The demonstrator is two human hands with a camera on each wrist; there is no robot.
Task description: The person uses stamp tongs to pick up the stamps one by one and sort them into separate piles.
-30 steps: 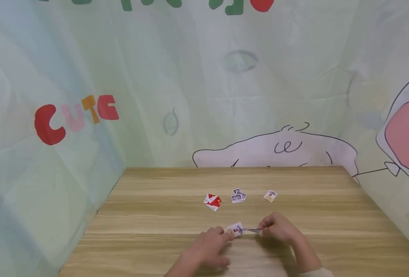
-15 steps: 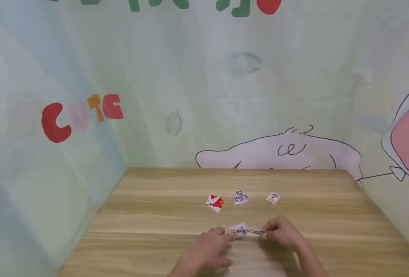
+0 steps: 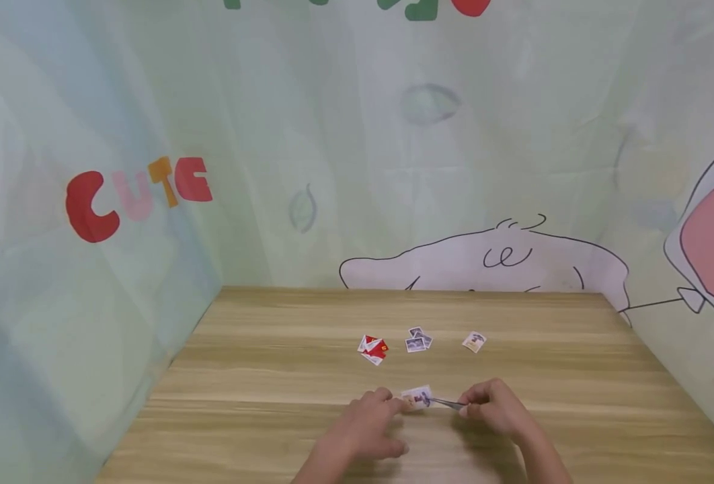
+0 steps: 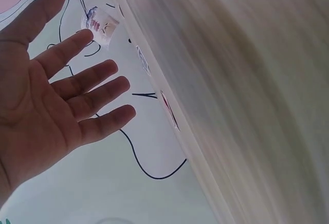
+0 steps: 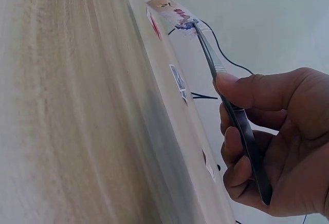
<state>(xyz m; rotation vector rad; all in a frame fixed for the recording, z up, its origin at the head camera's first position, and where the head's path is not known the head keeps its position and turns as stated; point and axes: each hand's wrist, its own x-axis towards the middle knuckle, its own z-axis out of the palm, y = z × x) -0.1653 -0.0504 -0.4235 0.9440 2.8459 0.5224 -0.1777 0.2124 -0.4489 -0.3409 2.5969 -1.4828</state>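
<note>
In the head view my right hand (image 3: 495,407) holds a pair of tweezers (image 3: 448,403), their tips on the right part of a pale postage stamp (image 3: 415,398) with a coloured picture. The right wrist view shows thumb and fingers wrapped round the dark tweezers (image 5: 247,139), with the stamp (image 5: 177,16) at the tips, raised over the table. My left hand (image 3: 366,427) has its fingers spread, fingertips right at the stamp's left end. In the left wrist view that hand (image 4: 61,88) shows its palm, holding nothing.
Farther back on the wooden table (image 3: 260,376) lie a small pile of red-and-white stamps (image 3: 373,349), several grey stamps (image 3: 417,341) and a single pale stamp (image 3: 474,341). A printed cloth (image 3: 308,134) hangs behind the table and along its sides.
The tweezers have tilted and the stamp has turned slightly with them. My left fingertips have drawn back a little from the stamp's left end. The head view has shifted slightly.
</note>
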